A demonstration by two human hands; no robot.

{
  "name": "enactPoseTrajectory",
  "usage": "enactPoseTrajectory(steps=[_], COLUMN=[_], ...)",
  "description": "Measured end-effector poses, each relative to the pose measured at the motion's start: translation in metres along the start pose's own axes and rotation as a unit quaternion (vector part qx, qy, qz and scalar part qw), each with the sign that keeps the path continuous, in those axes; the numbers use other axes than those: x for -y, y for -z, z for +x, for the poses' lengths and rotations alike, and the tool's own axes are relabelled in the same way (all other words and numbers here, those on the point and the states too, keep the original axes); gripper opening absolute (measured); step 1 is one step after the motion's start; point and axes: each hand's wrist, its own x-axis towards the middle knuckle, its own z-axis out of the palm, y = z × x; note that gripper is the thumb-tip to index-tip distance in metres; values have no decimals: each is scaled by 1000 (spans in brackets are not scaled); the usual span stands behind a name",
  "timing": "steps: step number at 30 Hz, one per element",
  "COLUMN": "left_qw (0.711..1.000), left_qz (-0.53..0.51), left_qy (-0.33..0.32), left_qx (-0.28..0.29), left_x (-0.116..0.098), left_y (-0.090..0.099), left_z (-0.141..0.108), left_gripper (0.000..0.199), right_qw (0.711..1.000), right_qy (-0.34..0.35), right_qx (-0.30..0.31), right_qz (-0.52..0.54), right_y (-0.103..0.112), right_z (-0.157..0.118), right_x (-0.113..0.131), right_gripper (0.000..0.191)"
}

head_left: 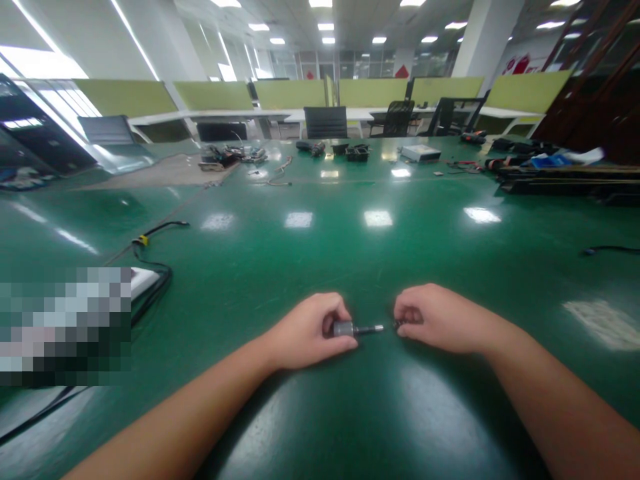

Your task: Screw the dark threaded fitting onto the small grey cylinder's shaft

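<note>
Holding cylinder (pixel 343 329), small part (pixel 398 324) (dark), hands (pixel 310 333) (pixel 440 317) apart

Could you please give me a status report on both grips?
Left grip: holding grey cylindrical part, shaft pointing right. Right grip: pinching small dark piece. No obstruction visible between shaft and piece.

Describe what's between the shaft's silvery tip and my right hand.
In the head view, a short bare strip of green tabletop separates the silvery tip from the small dark piece pinched in your right hand.
</note>
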Motion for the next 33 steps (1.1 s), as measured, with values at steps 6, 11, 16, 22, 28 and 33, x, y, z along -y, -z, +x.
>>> enactPoseTrajectory(steps=[6,11,16,22,28,33], left_qw=[1000,1000,1000,999,999,1000], left_qz=[-7,-4,-6,11,18,0], left_qy=[-4,-6,-17,-16,-29,-18], left_qx=[-4,-7,-19,-33,-25,-15], left_x=[0,-1,-2,-2,-2,-2], left_y=[0,0,-2,-5,-3,-1], left_z=[0,1,1,1,0,1], left_gripper=[27,28,26,18,29,19], right_qw=[1000,999,997,988,987,988], right_qy=[5,20,57,108,110,109], right_qx=[-1,-1,-41,-104,-108,-104], right_qz=[10,31,44,41,44,43], right_y=[-2,-5,-27,-48,-48,-47], right_z=[0,1,13,27,25,24], right_x=[2,8,22,32,27,29], right_gripper=[4,4,5,7,10,7])
